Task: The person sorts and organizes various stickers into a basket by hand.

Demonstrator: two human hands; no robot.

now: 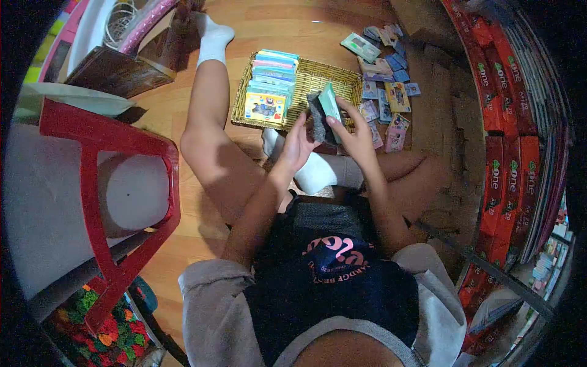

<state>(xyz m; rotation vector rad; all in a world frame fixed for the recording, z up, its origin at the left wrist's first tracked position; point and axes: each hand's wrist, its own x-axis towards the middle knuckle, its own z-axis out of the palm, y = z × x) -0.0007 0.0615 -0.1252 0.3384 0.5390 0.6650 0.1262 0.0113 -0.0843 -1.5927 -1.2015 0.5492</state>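
Just above the basket point(342, 76), the left hand point(298, 142) grips a dark cloth point(317, 120) against a teal pack point(331, 103) pinched in the right hand point(359, 136) — wiping looks underway, and next seems to call for turning the pack to its unwiped side.

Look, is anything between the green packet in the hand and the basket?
Nothing visible. The right hand holds the green packet just over the near rim of the basket. The dark cloth in the left hand is beside it, not between.

Woven wicker basket point(318, 79), glossy card packets point(269, 85), smooth varnished wood floor point(275, 24), shiny red plastic stool point(104, 147), dark rough cloth point(318, 119).
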